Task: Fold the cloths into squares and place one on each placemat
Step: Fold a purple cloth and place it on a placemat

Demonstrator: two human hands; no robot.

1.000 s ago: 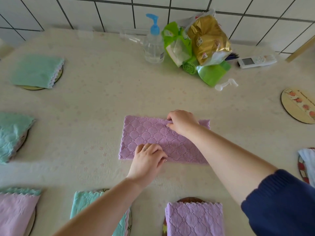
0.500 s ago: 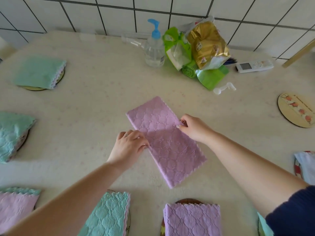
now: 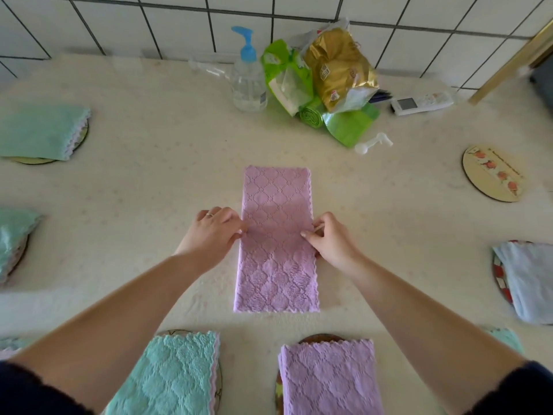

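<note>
A purple cloth folded into a long strip lies flat mid-table, its long side running away from me. My left hand touches its left edge at the middle, fingers bent. My right hand pinches the right edge opposite. A bare round placemat sits at the right. Folded cloths rest on other mats: teal far left, teal left, teal near, purple near, pale blue right.
At the back by the tiled wall stand a pump bottle, green and gold bags, a white remote and a white plastic scoop. A cream tabletop spreads around the strip.
The purple strip has turned from lying crosswise to pointing straight away from me. Both hands slid to its two long edges at the middle.
</note>
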